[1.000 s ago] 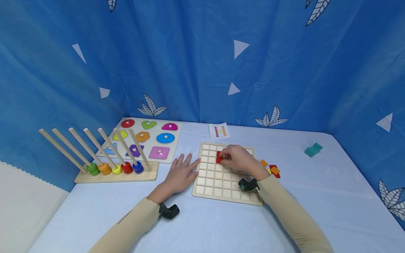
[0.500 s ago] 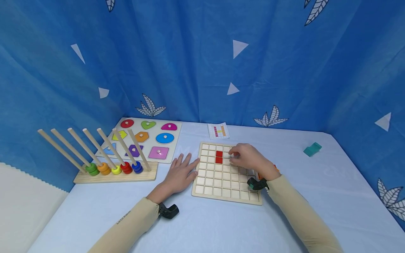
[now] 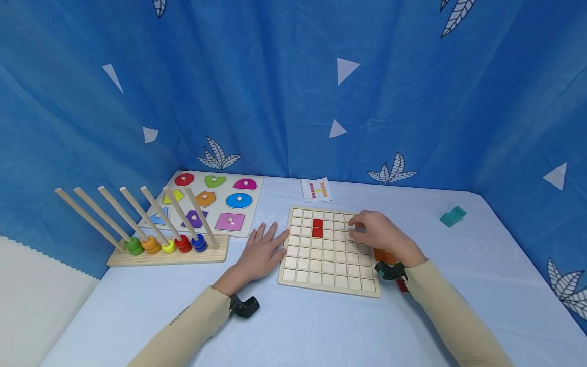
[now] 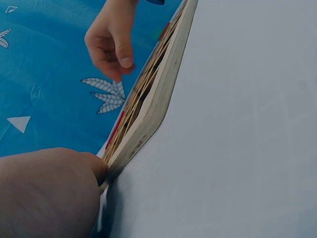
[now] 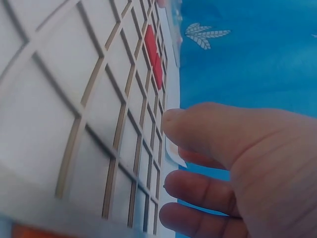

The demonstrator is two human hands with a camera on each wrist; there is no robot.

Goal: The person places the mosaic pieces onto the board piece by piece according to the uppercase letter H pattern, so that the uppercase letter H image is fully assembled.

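Observation:
A wooden grid board [image 3: 316, 266] lies on the table in the head view. Two red square tiles [image 3: 317, 228] sit in neighbouring cells in its upper part; the right wrist view shows these red tiles [image 5: 155, 63] end to end. My left hand [image 3: 262, 252] rests flat with spread fingers, thumb and fingertips at the board's left edge. Over the board's right side is my right hand [image 3: 380, 233], fingers loosely bent. In the right wrist view nothing shows between that hand's [image 5: 223, 148] thumb and fingers. Orange tiles [image 3: 384, 256] and a red tile [image 3: 402, 286] lie partly hidden under the right forearm.
A pattern card [image 3: 317, 190] lies behind the board. To the left stand a peg rack [image 3: 166, 258] with coloured rings and a knobbed shape puzzle [image 3: 235, 211]. A small teal object [image 3: 453, 216] lies far right. A blue curtain [image 3: 257, 92] hangs behind the table.
My right hand has moved right, away from the red tiles, uncovering both of them and more of the grid. The left hand has stayed in place.

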